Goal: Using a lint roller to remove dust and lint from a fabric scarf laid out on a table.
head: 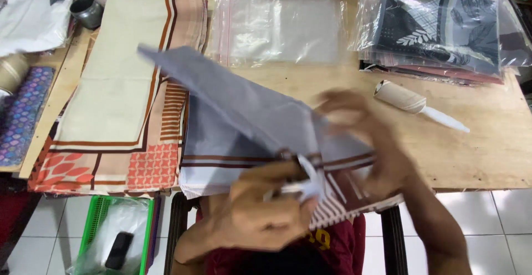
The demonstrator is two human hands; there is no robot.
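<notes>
At the far left a patterned blue cloth [22, 114] lay off the table's edge, and a small dark metal pot [87, 11] stood behind it, both out of the way. Next came a stack of cream scarves with rust-brown borders [119, 95], spread flat and squared up, seemingly so one could be drawn off the top without disturbing the rest. Under the table edge sat a green basket [95, 225] with a clear bag and a dark object in it.

In the middle the person held a grey scarf with brown stripes [249, 114] partly lifted off the wooden table [482, 153], one corner raised toward the back. The left hand [260, 217] had its fingers curled together, pinching the striped hem near the body. The right hand [363, 136] was blurred; its fingers seemed bent onto a fold, but I could not tell how tightly.

Behind lay empty clear zip bags [280, 28]. To the right, a lint roller [418, 106] lay within reach, and bagged dark scarves [443, 28] were piled at the back corner.
</notes>
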